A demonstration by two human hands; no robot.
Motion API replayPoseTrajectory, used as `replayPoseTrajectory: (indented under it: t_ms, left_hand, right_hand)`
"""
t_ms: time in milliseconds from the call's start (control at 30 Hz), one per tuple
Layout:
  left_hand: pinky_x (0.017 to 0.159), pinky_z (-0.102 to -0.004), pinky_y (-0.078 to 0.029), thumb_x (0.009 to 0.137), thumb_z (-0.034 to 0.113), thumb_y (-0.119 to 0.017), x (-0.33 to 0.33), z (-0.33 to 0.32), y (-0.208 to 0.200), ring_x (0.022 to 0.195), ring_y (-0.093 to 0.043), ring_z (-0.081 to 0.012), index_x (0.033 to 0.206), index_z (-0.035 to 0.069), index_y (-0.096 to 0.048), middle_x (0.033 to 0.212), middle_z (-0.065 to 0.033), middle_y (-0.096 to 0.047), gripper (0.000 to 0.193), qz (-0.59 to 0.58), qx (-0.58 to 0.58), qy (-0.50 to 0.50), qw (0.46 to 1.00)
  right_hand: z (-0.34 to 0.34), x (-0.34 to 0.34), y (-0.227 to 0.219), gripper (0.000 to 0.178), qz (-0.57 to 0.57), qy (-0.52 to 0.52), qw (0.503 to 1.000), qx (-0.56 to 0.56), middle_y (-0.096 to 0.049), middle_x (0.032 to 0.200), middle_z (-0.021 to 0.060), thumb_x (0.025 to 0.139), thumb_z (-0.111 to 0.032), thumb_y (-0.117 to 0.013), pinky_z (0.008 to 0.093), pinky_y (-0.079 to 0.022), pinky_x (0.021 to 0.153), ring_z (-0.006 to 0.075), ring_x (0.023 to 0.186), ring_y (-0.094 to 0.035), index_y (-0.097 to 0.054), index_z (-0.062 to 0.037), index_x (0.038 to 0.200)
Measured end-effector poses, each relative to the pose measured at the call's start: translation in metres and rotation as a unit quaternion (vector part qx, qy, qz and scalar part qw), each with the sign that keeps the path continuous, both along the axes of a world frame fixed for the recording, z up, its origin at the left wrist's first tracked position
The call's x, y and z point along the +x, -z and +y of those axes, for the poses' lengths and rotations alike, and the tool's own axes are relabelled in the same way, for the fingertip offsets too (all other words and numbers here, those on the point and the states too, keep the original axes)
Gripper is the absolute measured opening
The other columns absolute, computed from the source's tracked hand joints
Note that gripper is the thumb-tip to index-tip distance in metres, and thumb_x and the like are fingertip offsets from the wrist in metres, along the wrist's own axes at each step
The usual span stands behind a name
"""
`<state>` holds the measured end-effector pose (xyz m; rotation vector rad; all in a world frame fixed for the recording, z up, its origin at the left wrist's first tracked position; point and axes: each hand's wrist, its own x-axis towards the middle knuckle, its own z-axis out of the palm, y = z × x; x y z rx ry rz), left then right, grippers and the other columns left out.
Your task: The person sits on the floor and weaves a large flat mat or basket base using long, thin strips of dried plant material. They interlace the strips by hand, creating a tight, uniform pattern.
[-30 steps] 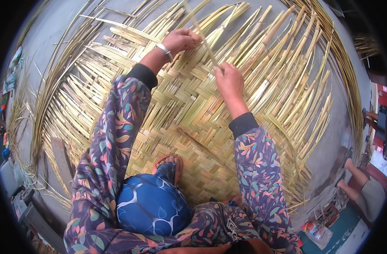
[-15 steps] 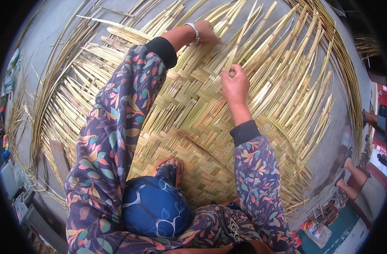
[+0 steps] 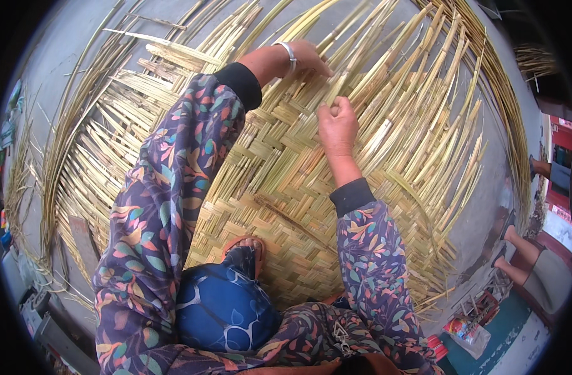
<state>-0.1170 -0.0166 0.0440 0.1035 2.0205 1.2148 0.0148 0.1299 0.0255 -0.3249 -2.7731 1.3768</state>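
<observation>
A half-woven mat (image 3: 292,250) of flat, split cane strips spreads out below me, greenish yellow in a zigzag weave. My right hand (image 3: 338,128) is closed in a pinch round a cane strip (image 3: 343,87), which rises away from the weave toward the far side. Just left of it, my left hand (image 3: 310,59), with a silver bangle on the wrist, bends over the loose strips at the mat's far edge. Its index finger stretches out to the right; the other fingers are partly hidden beneath the hand.
Loose strip ends (image 3: 417,119) fan out at the right and far side. Long thin canes (image 3: 64,150) curve along the left. My sandalled foot (image 3: 251,244) stands on the mat. At the right edge are another person's legs (image 3: 523,250) and a plastic packet (image 3: 467,337).
My right hand has shifted slightly left and nearer, its strip now leaning closer to the left hand. The left hand has moved little. The whole view has shifted slightly.
</observation>
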Motion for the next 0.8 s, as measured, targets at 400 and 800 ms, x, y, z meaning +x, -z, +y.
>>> replayPoseTrajectory:
  t_ms: [400, 800]
  left_hand:
    - [0.068, -0.0313, -0.047, 0.068, 0.016, -0.074, 0.015, -0.001, 0.024, 0.075, -0.059, -0.0151, 0.100, 0.000, -0.060, 0.082, -0.0085, -0.063, 0.038, 0.138, 0.009, -0.092, 0.986]
    - [0.081, -0.0264, -0.044, 0.078, 0.022, -0.069, 0.042, -0.037, -0.001, 0.096, -0.056, -0.0147, 0.123, -0.001, -0.052, 0.110, -0.0117, -0.059, 0.054, 0.113, 0.198, -0.253, 0.940]
  right_hand:
    - [0.000, -0.002, 0.008, 0.019, -0.050, -0.021, 0.998, -0.029, -0.063, 0.073, 0.0138, 0.080, -0.019, -0.061, 0.0378, -0.047, 0.064, 0.0292, 0.069, -0.061, -0.056, -0.0047, 0.091]
    - [0.007, -0.019, -0.003, 0.037, -0.115, -0.165, 0.977, 0.078, -0.066, 0.093, 0.0144, 0.083, -0.029, -0.060, 0.0343, -0.048, 0.074, 0.0255, 0.081, -0.064, -0.058, -0.0057, 0.112]
